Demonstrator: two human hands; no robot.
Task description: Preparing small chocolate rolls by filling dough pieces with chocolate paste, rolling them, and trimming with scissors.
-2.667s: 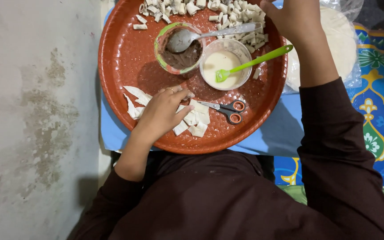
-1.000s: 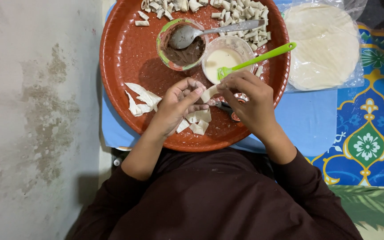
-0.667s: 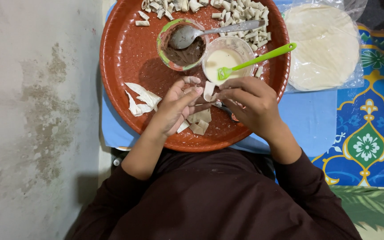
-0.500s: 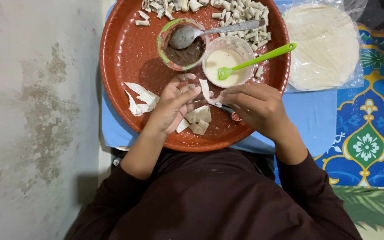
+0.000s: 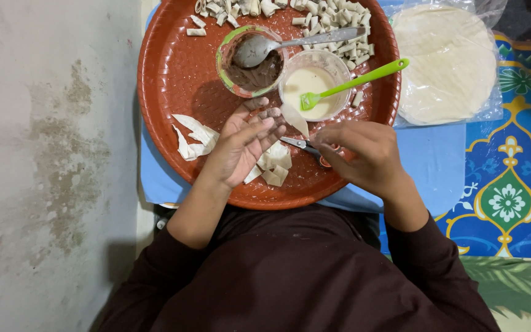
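A stack of round pale flatbreads in a clear plastic bag [image 5: 448,61] lies at the upper right of the frame, on a plain light-blue sheet [image 5: 431,166]. A blue mat with a gold-edged floral pattern [image 5: 511,197] fills the right side. A stained grey concrete surface [image 5: 50,172] takes up the whole left side.

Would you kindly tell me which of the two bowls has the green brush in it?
The clear bowl of pale batter, right of the brown-filled bowl, which holds a metal spoon instead.
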